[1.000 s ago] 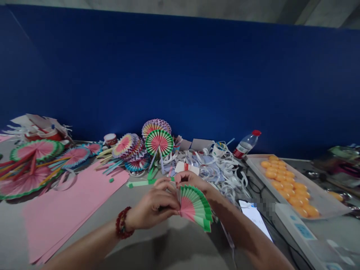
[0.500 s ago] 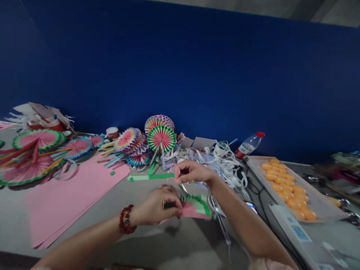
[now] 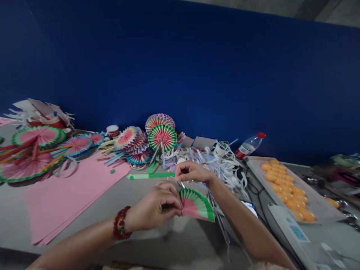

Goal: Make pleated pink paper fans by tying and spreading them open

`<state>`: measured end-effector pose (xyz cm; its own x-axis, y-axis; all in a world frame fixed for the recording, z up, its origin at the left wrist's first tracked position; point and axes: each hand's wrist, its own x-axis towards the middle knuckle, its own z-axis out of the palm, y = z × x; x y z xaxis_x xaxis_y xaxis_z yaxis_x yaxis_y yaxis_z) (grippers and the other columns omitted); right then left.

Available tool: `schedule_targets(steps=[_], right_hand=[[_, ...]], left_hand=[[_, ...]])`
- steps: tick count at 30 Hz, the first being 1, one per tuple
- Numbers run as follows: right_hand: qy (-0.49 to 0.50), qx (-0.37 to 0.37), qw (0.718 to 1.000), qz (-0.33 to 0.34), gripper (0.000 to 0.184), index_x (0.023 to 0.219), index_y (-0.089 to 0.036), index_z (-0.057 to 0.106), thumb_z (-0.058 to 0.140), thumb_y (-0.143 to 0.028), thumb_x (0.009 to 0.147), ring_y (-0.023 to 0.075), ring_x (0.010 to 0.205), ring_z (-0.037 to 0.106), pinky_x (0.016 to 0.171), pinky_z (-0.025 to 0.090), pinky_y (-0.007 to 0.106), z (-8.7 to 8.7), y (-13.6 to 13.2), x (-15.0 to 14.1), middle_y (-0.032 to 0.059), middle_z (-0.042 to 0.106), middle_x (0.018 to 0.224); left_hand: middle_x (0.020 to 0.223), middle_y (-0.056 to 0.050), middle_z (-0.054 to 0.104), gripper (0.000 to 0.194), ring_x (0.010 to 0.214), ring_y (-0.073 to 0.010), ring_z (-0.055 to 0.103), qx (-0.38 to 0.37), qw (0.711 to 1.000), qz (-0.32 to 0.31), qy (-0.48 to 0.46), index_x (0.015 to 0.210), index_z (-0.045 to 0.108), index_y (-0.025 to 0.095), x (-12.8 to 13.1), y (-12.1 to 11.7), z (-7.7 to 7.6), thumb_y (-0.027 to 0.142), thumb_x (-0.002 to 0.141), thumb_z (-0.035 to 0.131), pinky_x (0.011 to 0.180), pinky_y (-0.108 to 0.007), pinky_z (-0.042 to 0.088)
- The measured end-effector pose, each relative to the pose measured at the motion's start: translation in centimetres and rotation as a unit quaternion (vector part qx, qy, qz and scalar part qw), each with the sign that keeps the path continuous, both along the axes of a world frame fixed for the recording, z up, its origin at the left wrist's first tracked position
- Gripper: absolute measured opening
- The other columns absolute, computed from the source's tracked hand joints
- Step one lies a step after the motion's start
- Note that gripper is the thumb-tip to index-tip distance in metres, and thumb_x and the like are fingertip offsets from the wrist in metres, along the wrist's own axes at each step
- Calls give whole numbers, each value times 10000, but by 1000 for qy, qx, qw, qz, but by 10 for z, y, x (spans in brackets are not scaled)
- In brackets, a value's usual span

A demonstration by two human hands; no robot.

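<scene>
A folded paper fan (image 3: 198, 204), pleated in pink and green, spreads out to the right of my left hand (image 3: 157, 204). That hand pinches the fan at its narrow gathered end, between thumb and fingers. Above the fan, my right hand (image 3: 194, 172) is closed in a pinch; whatever is between its fingertips is too small to make out. A green paper strip (image 3: 154, 175) lies flat just left of the right fingertips. Under my right forearm is a pale, looped, ribbon-like thing (image 3: 222, 225), partly hidden.
Pink paper sheets (image 3: 81, 191) lie at left, below several pleated fans (image 3: 38, 137). A round green-edged fan (image 3: 162, 138) stands at the back, near white paper scraps (image 3: 202, 157). To the right are a bottle (image 3: 250, 146), a tray (image 3: 323, 202) of orange rounded pieces and a power strip (image 3: 292, 228).
The fan in my left hand has turned and spread, showing more of its green and pink pleats. My right hand stays nearly in place, still pinched.
</scene>
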<state>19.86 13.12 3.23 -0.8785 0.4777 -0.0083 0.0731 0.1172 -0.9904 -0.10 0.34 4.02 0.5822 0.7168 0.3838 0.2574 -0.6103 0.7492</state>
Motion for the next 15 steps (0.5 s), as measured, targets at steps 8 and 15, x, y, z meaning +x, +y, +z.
schedule_targets(steps=[8,15], right_hand=[[-6,-108,994,-23,455,739,-132,620,838,-525,671,83,563,481,547,382,207,-35,-16,-5,-37,575,636],[7,-173,983,-58,379,712,-139,640,863,-441,662,101,586,533,556,413,216,-39,-35,-1,-21,604,667]], left_hand=[[810,10,746,140,931,-165,607,132,991,0,33,851,657,210,-3,-8,11,146,937,567,1092,-399,265],[846,10,757,182,1004,-178,606,181,981,-5,74,924,647,237,-9,-13,15,140,947,495,1150,-418,207]])
